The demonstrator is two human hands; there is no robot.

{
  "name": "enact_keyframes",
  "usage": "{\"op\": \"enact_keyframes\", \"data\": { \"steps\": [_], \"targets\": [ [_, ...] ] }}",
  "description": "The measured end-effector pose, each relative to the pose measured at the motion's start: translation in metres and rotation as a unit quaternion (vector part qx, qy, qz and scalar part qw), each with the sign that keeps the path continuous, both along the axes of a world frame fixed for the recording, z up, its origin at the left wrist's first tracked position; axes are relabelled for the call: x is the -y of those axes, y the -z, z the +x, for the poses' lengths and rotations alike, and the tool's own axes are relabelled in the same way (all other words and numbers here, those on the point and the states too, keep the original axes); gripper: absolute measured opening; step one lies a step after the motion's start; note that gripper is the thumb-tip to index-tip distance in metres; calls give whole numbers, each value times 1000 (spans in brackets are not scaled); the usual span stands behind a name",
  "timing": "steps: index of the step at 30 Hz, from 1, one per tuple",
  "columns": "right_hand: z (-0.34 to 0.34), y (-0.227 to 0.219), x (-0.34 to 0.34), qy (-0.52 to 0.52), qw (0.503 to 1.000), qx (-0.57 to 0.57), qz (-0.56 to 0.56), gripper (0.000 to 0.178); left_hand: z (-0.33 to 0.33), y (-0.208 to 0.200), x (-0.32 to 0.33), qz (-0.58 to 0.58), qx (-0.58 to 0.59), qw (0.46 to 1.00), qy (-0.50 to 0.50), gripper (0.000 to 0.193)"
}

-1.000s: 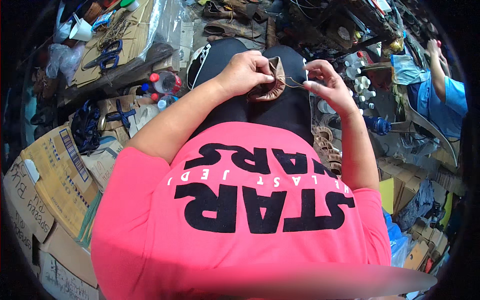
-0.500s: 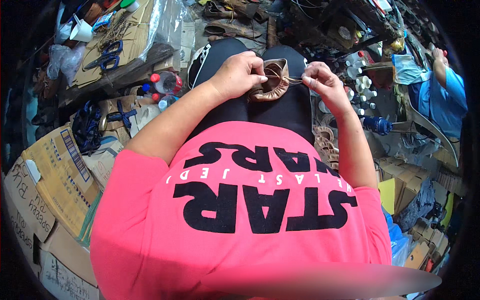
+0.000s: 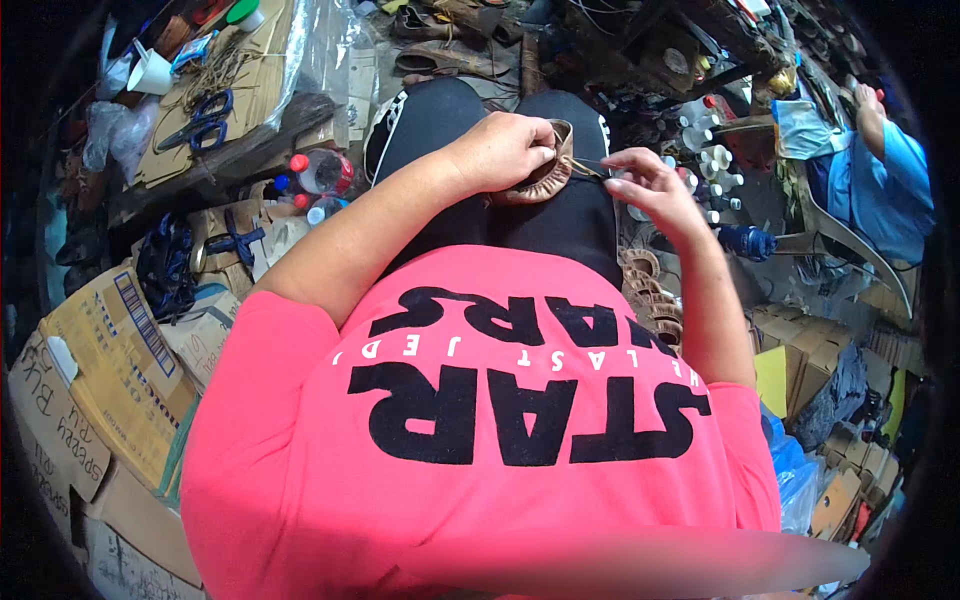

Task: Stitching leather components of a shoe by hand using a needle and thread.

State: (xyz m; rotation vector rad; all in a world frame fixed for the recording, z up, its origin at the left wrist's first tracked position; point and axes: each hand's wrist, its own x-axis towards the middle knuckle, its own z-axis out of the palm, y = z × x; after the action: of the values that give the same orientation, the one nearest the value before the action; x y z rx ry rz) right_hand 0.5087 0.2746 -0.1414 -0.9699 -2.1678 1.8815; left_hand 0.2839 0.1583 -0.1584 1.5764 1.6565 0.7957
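A tan leather shoe upper (image 3: 548, 188) with a gathered, stitched edge rests on my lap between my thighs. Closed over its left side is my left hand (image 3: 505, 152), thumb and fingertips pinching the leather near the opening. Just right of the upper, my right hand (image 3: 655, 190) has its fingertips at pale thread (image 3: 584, 168) that runs out of the stitched edge. A thin dark line, perhaps a needle, lies by the right index fingertip; it is too small to make out.
To the left, blue-handled scissors (image 3: 205, 122) lie on cardboard, above plastic bottles (image 3: 322, 174) and cardboard boxes (image 3: 115, 350). More shoe uppers (image 3: 652, 295) lie beside my right thigh. Small white bottles (image 3: 712, 160) and another person's blue sleeve (image 3: 900, 190) are at the right.
My left hand has moved right, onto the shoe upper, covering more of its opening. My right hand remains beside it, its fingers slightly more spread. The view has shifted a little.
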Motion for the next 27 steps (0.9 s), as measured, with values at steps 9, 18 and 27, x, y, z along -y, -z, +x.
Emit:
{"op": "enact_keyframes", "data": {
  "steps": [9, 18, 27],
  "targets": [
    [12, -2, 10, 47, 997, -34, 48, 10, 3, -7, -5, 13, -36, 999, 13, 33],
    [-23, -54, -16, 19, 901, -33, 431, 14, 13, 0, -12, 39, -29, 997, -58, 32],
    [-57, -47, 19, -274, 764, 152, 565, 5, -7, 0, 3, 82, -90, 990, 70, 14]
  ]
}}
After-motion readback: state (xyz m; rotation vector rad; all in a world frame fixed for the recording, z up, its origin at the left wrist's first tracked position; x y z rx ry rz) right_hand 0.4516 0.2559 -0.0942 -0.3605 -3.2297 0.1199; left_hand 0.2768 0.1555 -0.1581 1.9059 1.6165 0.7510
